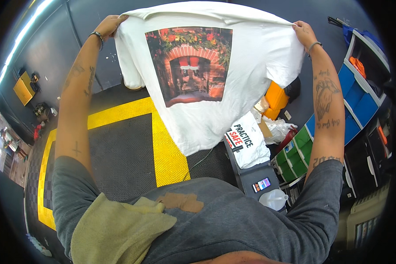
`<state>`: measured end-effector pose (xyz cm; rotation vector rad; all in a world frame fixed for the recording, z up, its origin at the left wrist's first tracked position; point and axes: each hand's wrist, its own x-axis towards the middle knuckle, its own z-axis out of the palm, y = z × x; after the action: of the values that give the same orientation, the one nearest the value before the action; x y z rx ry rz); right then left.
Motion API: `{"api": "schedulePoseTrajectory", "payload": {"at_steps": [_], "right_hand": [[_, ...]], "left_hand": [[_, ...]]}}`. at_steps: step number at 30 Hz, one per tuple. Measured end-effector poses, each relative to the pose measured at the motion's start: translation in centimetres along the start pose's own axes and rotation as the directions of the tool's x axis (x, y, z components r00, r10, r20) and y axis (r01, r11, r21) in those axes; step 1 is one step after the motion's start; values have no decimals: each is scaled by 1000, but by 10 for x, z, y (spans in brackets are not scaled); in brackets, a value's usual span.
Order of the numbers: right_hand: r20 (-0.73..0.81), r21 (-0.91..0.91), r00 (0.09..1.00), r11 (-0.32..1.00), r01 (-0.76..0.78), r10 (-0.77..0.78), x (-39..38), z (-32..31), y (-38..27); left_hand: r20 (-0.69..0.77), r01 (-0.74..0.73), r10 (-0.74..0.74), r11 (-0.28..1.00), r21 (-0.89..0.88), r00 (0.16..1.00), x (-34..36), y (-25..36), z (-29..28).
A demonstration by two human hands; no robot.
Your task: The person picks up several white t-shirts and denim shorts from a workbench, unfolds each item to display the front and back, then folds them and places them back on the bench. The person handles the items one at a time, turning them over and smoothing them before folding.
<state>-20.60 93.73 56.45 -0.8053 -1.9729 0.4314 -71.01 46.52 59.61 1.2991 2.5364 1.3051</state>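
A white T-shirt hangs spread out in the air at arm's length, its lower end drooping to a point. My left hand pinches the cloth at its upper left corner. At the upper right corner my right hand grips the fabric between thumb and fingers. The front carries a printed picture of a brick fireplace with a garland and red-trousered legs in the opening. Both arms are raised and stretched wide.
A folded white printed T-shirt, a phone and a translucent plastic jug rest on a dark bench to the right. Green drawers and blue bins stand beyond. A yellow towel lies over my left side. Yellow strips border black floor tiles.
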Motion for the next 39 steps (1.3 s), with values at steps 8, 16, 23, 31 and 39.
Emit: {"api": "schedulePoseTrajectory", "payload": {"at_steps": [8, 16, 23, 31, 39], "right_hand": [[76, -167, 986, 973, 162, -152, 7, -13, -3], [143, -225, 975, 953, 202, -172, 9, -16, 0], [-22, 218, 999, 975, 52, -48, 9, -31, -45], [-79, -433, 488, 470, 769, -870, -83, 122, -101], [300, 735, 900, 678, -7, -316, -67, 136, -92]], "left_hand": [[-215, -319, 324, 946, 56, 921, -11, 1, -28], [-232, -435, 437, 898, 62, 869, -8, 47, -55], [-187, -525, 515, 851, -6, 837, -51, 106, -58], [-170, -496, 485, 868, -25, 858, -64, 147, -52], [-102, -495, 509, 859, 132, 855, -76, 107, -63]]}}
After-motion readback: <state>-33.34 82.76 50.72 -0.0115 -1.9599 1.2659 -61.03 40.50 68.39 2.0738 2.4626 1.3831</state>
